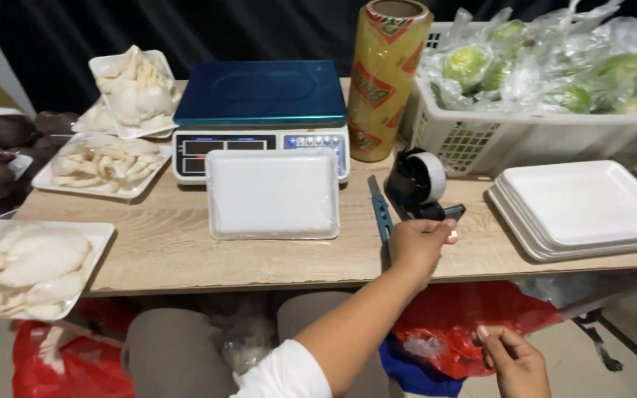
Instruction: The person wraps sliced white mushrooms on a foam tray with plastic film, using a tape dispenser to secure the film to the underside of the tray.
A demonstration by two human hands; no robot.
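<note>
Left hand (420,243) at frame center closes its grip on the tape dispenser (420,184), beside the blue knife (380,210). Right hand (514,361), lower right below the surface (171,243), loosely curled, holds nothing visible.

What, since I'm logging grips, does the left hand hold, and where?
Left hand pinches at the black tape dispenser's cutter end, perhaps the tape's loose end; cannot tell for sure.
</note>
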